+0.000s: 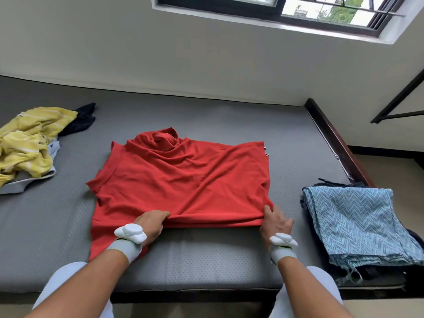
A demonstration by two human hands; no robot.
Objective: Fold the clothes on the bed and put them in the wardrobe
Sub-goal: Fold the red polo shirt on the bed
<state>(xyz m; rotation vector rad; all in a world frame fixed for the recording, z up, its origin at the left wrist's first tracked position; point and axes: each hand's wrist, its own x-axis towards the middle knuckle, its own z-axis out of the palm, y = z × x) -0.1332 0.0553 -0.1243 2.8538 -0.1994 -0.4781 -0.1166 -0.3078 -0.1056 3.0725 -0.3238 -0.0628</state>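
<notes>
The red shirt point(183, 180) lay partly folded on the grey bed point(206, 120), at its middle. My left hand point(150, 223) gripped its near folded edge; my right hand point(275, 222) pinched the near right corner. A folded blue zigzag cloth point(358, 223) sat to the right, a yellow striped heap point(27, 138) far left.

1. I count one red shirt point(181, 180) on the bed point(206, 115).
2. One loose heap of unfolded clothes point(27, 143), far left.
3. One folded stack point(358, 228), right.
4. Two hands: left point(150, 222), right point(275, 222).
5. One window point(298, 12).
</notes>
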